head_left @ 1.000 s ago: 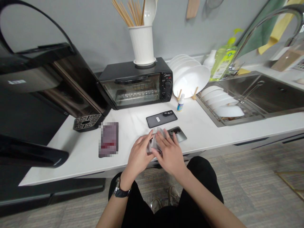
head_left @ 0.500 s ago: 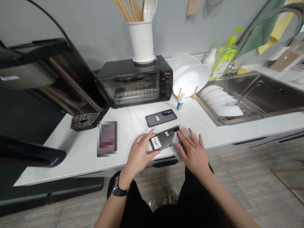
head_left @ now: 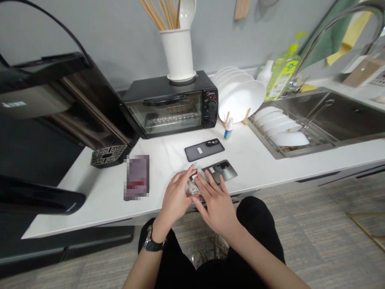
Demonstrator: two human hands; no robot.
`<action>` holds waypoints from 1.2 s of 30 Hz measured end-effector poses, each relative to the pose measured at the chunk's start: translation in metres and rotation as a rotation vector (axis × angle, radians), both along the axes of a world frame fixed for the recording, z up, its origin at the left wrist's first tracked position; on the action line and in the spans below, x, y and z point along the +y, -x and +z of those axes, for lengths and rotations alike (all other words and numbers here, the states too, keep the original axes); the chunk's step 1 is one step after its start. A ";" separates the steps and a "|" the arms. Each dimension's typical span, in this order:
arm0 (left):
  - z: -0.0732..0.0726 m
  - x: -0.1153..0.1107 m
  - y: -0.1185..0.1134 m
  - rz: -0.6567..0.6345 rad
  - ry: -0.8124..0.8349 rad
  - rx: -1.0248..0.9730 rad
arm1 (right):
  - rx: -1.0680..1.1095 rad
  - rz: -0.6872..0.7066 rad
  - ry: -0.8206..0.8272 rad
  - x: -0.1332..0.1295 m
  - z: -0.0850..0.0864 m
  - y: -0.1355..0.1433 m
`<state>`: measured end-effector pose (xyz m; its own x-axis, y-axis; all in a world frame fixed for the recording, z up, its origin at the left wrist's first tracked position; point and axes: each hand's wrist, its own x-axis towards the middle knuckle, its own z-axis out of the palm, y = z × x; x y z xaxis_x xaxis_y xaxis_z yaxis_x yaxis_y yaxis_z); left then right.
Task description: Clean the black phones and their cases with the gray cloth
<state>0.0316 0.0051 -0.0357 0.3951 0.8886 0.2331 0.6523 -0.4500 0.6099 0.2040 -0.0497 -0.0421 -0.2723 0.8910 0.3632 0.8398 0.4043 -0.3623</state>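
Note:
A dark smartphone [head_left: 226,172] lies face down on the counter, its camera end to the right. My left hand [head_left: 177,192] grips its left end between thumb and fingers. My right hand [head_left: 216,204] presses a crumpled grey-white cloth [head_left: 191,187] onto the phone's left part, close to my left fingers. Hand and cloth cover most of the white barcode label there. Just behind lies a dark translucent phone case [head_left: 204,150] with a small white label. A small spray bottle [head_left: 228,129] stands upright to the right of the case.
At the back stands a black toaster oven [head_left: 171,106] bearing a white utensil holder [head_left: 178,52]. White plates [head_left: 240,100] rest in a rack beside it. A sink [head_left: 345,116] is at right, a black drinks machine [head_left: 90,100] at left. A pixelated dark item [head_left: 136,176] lies left of my hands.
My right hand has slid the cloth leftward along the phone, from the camera end to the labelled end. The camera end is now uncovered. My left hand still holds the phone.

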 end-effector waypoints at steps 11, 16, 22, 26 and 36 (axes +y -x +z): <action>0.009 0.000 -0.005 -0.001 0.014 0.010 | -0.114 -0.294 -0.047 0.027 -0.011 -0.086; 0.006 0.000 -0.004 -0.005 0.020 0.004 | -0.056 -0.247 -0.045 0.047 -0.003 -0.033; -0.002 -0.001 0.000 0.002 -0.010 0.017 | 0.021 -0.029 -0.014 0.012 0.001 0.018; 0.002 -0.002 -0.002 -0.013 -0.013 0.024 | -0.036 0.005 -0.017 0.000 -0.004 -0.027; 0.004 -0.001 -0.004 -0.007 0.001 0.003 | -0.040 -0.093 -0.064 0.022 -0.005 -0.020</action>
<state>0.0358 0.0040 -0.0320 0.4021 0.8861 0.2306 0.6511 -0.4538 0.6084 0.2240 -0.0278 -0.0466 -0.2048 0.8887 0.4102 0.8883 0.3448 -0.3034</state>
